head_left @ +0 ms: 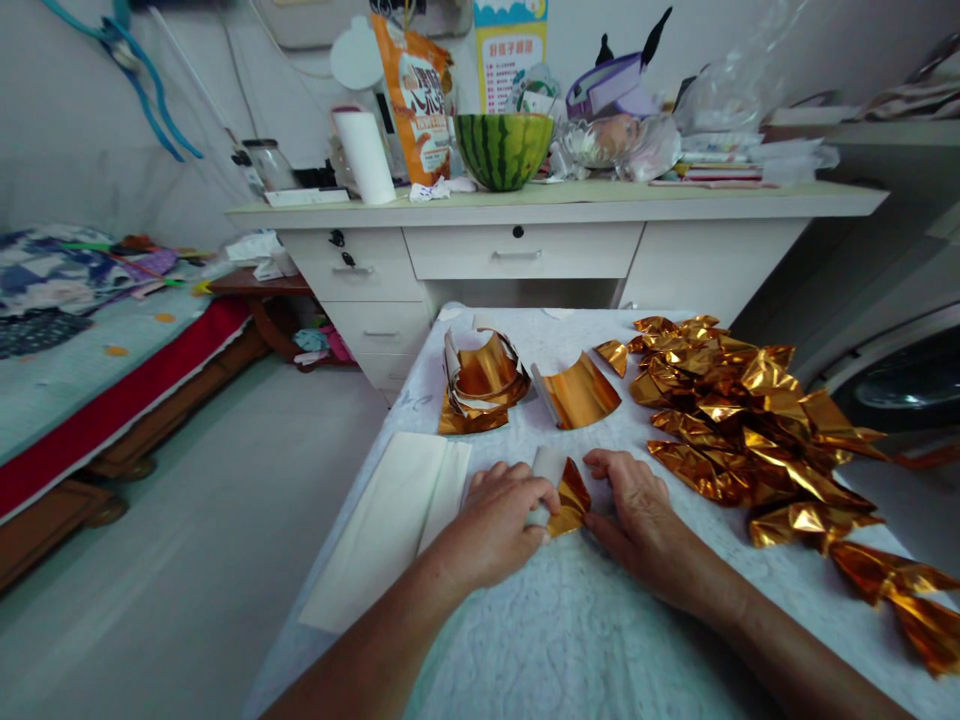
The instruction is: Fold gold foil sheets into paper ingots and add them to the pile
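Between my two hands a small piece of gold foil [570,498] lies on the cloth-covered table, with white paper [550,464] beside and under it. My left hand [506,515] is closed, thumb and fingers at the left edge of the paper and foil. On the other side my right hand [634,510] has its fingers apart, the thumb touching the foil's right edge. Farther back are a curved gold sheet [581,392] and a loose roll of gold sheets [485,375]. White paper sheets [386,520] lie left of my left hand.
Folded gold foil pieces [731,420] are heaped on the table's right side. Behind stands a white desk [525,208] with a cut watermelon [504,150], an orange bag [420,105] and a white roll [365,157]. A bed [112,350] is at the left.
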A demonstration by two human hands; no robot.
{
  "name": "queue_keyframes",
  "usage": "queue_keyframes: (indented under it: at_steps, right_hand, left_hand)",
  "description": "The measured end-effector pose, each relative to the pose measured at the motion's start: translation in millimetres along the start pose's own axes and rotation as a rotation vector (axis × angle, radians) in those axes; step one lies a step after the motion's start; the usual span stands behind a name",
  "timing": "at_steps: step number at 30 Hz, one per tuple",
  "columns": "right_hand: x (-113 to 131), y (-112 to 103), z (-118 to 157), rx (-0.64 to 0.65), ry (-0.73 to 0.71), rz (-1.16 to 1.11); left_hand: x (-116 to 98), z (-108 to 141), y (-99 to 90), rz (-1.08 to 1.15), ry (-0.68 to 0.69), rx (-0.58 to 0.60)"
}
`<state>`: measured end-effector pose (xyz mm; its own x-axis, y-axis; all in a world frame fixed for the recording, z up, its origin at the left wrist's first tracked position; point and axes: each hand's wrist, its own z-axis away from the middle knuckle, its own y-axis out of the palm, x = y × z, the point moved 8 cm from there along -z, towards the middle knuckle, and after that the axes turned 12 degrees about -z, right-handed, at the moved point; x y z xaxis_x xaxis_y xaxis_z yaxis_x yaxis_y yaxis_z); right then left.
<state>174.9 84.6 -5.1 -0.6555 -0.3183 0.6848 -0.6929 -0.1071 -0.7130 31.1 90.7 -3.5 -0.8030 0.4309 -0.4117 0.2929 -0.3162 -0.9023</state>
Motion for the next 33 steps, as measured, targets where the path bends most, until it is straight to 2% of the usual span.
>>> queue_keyframes:
  at_steps: [5, 14, 16, 20, 26, 33]
  right_hand:
    - [9.8, -0.1, -0.9, 0.069, -0.076, -0.021]
    - [10.7, 3.7, -6.2, 0.030, -0.065, 0.058]
    - [11.1, 3.7, -6.4, 0.021, -0.074, 0.054]
    - [10.4, 2.3, -7.3, -0.010, -0.097, 0.023]
    - [8.3, 0.5, -8.4, -0.040, -0.109, -0.038]
    - [8.6, -4.6, -8.0, -0.069, -0.078, -0.101]
  left_hand:
    - [-0.9, 1.5, -0.3, -0.023, 0.000, -0.009]
    - [-9.6, -4.1, -1.3, -0.008, 0.014, -0.107]
    - [-7.7, -4.2, -4.0, -0.019, -0.017, -0.148]
    - [6.1, -1.5, -10.7, -0.056, -0.162, -0.251]
    - [18.5, -1.4, -3.4, -0.118, -0.279, -0.199]
    - [13.0, -4.3, -4.5, -0.060, -0.228, -0.204]
